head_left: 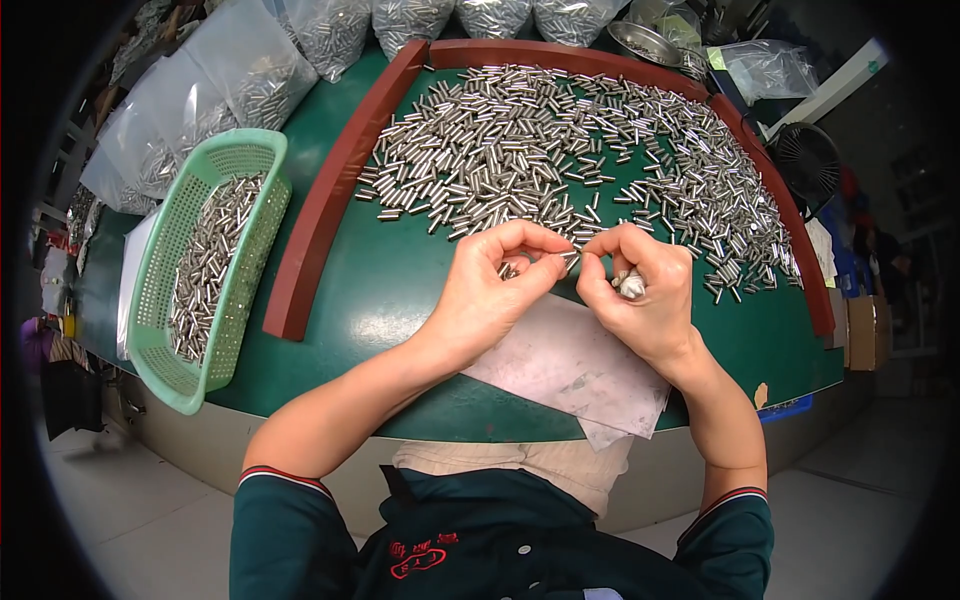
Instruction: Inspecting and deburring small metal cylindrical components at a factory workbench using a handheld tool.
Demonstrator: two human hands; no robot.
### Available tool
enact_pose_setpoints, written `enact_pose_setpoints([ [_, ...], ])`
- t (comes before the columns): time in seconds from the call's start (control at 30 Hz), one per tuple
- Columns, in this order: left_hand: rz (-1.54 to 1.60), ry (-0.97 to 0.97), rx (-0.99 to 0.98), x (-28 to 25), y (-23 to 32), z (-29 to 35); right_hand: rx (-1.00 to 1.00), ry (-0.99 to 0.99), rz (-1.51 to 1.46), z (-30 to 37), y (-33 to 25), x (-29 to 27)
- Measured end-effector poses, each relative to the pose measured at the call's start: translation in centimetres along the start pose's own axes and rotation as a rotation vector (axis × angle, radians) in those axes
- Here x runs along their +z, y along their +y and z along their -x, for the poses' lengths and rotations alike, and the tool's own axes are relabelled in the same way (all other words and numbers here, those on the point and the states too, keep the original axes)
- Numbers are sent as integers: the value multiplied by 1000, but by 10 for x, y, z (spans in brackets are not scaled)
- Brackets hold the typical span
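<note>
fingers: the left hand (490,290) pinches a small metal pin (570,259) between thumb and forefinger tips; the right hand (640,295) meets it at the same pin with its own thumb and forefinger, while its other fingers curl shut around a small bundle of pins (630,285) in the palm; neither hand is released

pin location: the held pin sits between the two hands, just at the near edge of the pile of pins (560,150), above the bare green counter (370,290)

handling: judged from the look, each pin is light, rigid and smooth, so likely slippery and prone to roll; a pinch across the middle of the barrel with the fingertips seems the sure hold; not fragile by appearance

look: short, straight, silvery cylinders, bright and reflective, all much alike; finer detail of the ends is too small to tell

pile: spread wide across the counter, bounded behind and on both sides by a curved red-brown rail (330,190)

basket: a light green perforated basket (250,160), left of the pile outside the rail, holds more pins

bags: clear plastic bags (250,70) of pins lie beyond the pile, past the rail

sheet: a worn grey sheet (570,370) lies nearer than the pile, under the wrists
</note>
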State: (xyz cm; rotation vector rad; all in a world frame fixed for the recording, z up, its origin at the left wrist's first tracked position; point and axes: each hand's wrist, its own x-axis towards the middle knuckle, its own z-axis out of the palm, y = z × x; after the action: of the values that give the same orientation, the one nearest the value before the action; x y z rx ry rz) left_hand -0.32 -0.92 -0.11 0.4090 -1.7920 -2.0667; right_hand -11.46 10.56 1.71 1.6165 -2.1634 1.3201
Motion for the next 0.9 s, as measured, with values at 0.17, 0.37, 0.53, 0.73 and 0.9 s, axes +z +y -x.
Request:
enact_pose_setpoints([
  [0.17,73,16,-22,1,2,1,11,-10,4,0,0,-1],
  [0.37,47,7,-24,0,2,2,2,-2,-5,1,0,0],
  [0.53,86,14,-91,0,8,2,-7,1,-8,0,-1,-1],
  [0.73,71,11,-57,0,4,2,-2,-4,-2,0,-1,-1],
  [0.9,69,16,-31,1,0,2,-12,3,-5,0,-1,0],
])
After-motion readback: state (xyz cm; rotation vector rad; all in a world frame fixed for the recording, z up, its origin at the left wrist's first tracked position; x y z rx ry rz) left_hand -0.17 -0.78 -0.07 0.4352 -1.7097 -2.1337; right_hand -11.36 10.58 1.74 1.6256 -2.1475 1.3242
